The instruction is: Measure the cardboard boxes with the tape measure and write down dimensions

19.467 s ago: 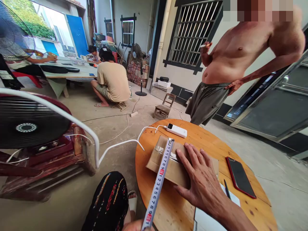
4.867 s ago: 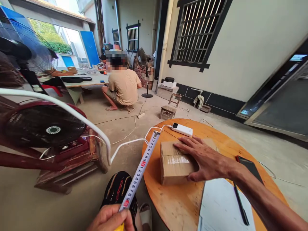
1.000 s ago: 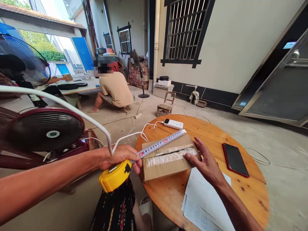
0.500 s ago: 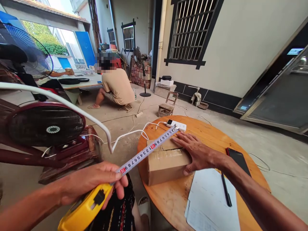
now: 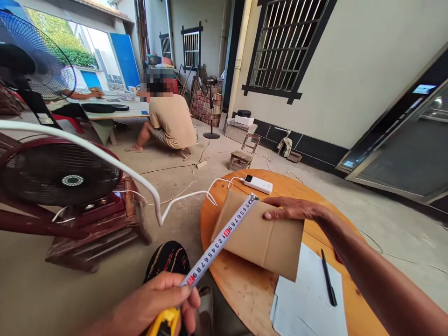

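My left hand [image 5: 157, 298], low in the view, is closed around a yellow tape measure [image 5: 166, 323], its thumb pressing on the drawn-out blade. The blade [image 5: 219, 245] slants up and right in front of a cardboard box [image 5: 252, 240], its metal end hook near the box's upper edge. My right hand [image 5: 292, 208] grips the box at that edge, thumb on the near face and fingers behind. The box is tipped on the round wooden table [image 5: 241, 296]. White paper sheets [image 5: 304, 303] with a black pen [image 5: 328, 277] on top lie to the right.
A white device [image 5: 261, 185] with a small display and a white cable sits at the table's far side. A fan [image 5: 70, 179] stands at left. Beyond are a small wooden chair [image 5: 242, 157] and a seated person [image 5: 171, 119] by another table.
The box has been turned and tipped under my right hand, showing a plain broad face. My left hand and the tape case have moved down and to the right, the blade still drawn out.
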`<state>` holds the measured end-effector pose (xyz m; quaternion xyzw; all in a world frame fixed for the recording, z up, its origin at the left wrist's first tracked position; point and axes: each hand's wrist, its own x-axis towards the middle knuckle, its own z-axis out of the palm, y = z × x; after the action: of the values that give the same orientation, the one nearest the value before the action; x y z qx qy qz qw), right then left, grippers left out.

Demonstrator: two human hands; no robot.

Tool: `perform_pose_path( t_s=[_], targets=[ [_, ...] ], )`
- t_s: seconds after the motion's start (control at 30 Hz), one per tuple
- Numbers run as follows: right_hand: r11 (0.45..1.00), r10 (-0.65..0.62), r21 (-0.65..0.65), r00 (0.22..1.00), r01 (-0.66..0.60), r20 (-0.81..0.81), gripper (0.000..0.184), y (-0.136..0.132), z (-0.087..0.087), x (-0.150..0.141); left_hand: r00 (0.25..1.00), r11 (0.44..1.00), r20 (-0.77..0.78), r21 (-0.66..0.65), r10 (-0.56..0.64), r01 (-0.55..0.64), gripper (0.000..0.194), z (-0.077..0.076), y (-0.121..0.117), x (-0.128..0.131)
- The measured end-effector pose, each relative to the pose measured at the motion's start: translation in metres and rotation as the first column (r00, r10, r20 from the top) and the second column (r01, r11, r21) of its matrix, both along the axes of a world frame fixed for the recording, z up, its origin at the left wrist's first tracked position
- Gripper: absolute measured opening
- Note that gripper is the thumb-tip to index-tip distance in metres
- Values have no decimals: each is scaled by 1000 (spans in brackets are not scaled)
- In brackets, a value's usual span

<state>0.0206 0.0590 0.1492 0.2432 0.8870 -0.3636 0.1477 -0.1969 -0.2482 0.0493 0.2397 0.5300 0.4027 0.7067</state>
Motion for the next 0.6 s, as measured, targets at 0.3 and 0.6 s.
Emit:
perform_pose_path(
  t_s=[0.3, 0.6],
  targets=[
    [976, -71, 194, 989, 96, -132, 56, -13, -21, 10, 997, 998, 37, 3, 70, -71, 32, -20, 20, 37],
    [936, -12, 341, 975, 90, -222, 53, -27, -20, 9, 993, 993, 24, -9, 115, -115, 31, -23, 23, 47]
  ],
)
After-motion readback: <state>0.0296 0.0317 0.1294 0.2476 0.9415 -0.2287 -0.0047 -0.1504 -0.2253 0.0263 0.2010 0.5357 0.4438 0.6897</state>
